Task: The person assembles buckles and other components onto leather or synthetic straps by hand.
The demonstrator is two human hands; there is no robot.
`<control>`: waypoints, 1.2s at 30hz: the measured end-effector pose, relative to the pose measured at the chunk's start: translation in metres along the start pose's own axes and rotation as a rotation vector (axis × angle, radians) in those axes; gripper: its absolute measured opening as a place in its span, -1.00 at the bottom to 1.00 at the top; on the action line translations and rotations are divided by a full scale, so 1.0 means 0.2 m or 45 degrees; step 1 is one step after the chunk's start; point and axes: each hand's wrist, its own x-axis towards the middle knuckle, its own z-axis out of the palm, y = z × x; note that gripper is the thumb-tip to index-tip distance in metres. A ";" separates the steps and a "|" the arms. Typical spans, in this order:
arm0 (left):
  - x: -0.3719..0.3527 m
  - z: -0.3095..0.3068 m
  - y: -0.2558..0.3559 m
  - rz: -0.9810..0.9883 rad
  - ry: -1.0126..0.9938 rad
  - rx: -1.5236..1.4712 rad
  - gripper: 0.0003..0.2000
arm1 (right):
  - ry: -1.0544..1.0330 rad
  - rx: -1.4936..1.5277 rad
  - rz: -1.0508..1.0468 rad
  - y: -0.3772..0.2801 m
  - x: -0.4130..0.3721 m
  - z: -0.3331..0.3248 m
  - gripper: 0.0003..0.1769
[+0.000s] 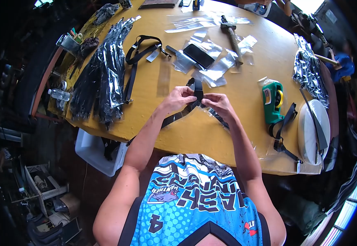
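Observation:
A black strap (199,91) forms a small loop near the middle of the yellow table (145,119), with its lengths trailing down on both sides. My left hand (180,98) pinches the strap from the left. From the right, my right hand (218,104) holds it with closed fingertips, close to the other hand. Clear plastic shows around the strap's lower part. Beyond my hands a black phone (199,55) lies on clear plastic bags (215,76). Another black strap (131,69) with a white tag (152,55) lies at the left.
Bagged black straps (108,69) cover the left side. A hammer (231,37) lies at the back. At the right are a green tape dispenser (272,102), a round pale disc (309,131) and more bagged pieces (309,74). A white bin (92,149) stands below the left edge.

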 end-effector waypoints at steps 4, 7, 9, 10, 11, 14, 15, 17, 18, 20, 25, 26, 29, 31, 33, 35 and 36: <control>0.00 0.01 -0.01 0.059 0.011 -0.086 -0.81 | -0.117 -0.133 0.082 0.02 -0.01 -0.05 -0.67; 0.00 0.02 -0.02 0.032 0.027 -0.072 -0.82 | -0.150 -0.098 0.099 0.02 -0.02 -0.06 -0.70; -0.01 0.04 -0.02 0.036 0.017 -0.058 -0.82 | -0.168 -0.134 0.103 0.04 -0.02 -0.08 -0.70; -0.01 0.04 -0.02 0.040 0.010 -0.045 -0.82 | -0.190 -0.171 0.107 0.05 -0.01 -0.08 -0.70; 0.00 0.04 -0.04 0.040 0.008 -0.045 -0.82 | -0.188 -0.171 0.107 0.05 -0.01 -0.09 -0.70; 0.03 0.05 -0.07 0.083 -0.003 -0.022 -0.83 | -0.238 -0.131 0.107 0.04 -0.01 -0.09 -0.72; 0.03 0.05 -0.07 0.067 -0.003 -0.027 -0.83 | -0.257 -0.111 0.120 0.02 -0.02 -0.09 -0.71; 0.03 0.05 -0.07 0.053 -0.001 -0.034 -0.83 | -0.279 -0.094 0.131 0.00 -0.02 -0.09 -0.70; 0.03 0.05 -0.08 0.073 -0.003 -0.040 -0.83 | -0.341 -0.109 0.136 0.00 -0.02 -0.09 -0.66; 0.03 0.06 -0.08 0.093 -0.007 -0.045 -0.83 | -0.401 -0.123 0.140 0.00 -0.02 -0.10 -0.62; 0.04 0.05 -0.10 0.119 0.050 0.036 -0.83 | -0.406 -0.229 0.176 -0.01 -0.02 -0.10 -0.47; 0.04 0.04 -0.11 0.121 0.053 0.035 -0.83 | -0.409 -0.231 0.175 -0.01 -0.02 -0.10 -0.47; 0.05 0.04 -0.12 0.150 0.103 0.097 -0.83 | -0.291 -0.191 0.128 0.01 -0.02 -0.10 -0.47; 0.05 0.04 -0.09 0.178 0.132 0.112 -0.84 | -0.018 -0.358 -0.149 0.02 -0.01 -0.07 -0.47; 0.03 0.05 -0.05 0.182 0.160 0.146 -0.84 | -0.016 -0.316 -0.137 0.01 -0.04 -0.05 -0.49; 0.03 0.06 -0.04 0.185 0.180 0.181 -0.84 | 0.035 -0.574 -0.104 0.00 -0.08 -0.03 -0.49; 0.04 0.06 -0.03 0.180 0.167 0.188 -0.84 | 0.052 -0.649 -0.117 -0.01 -0.09 -0.02 -0.48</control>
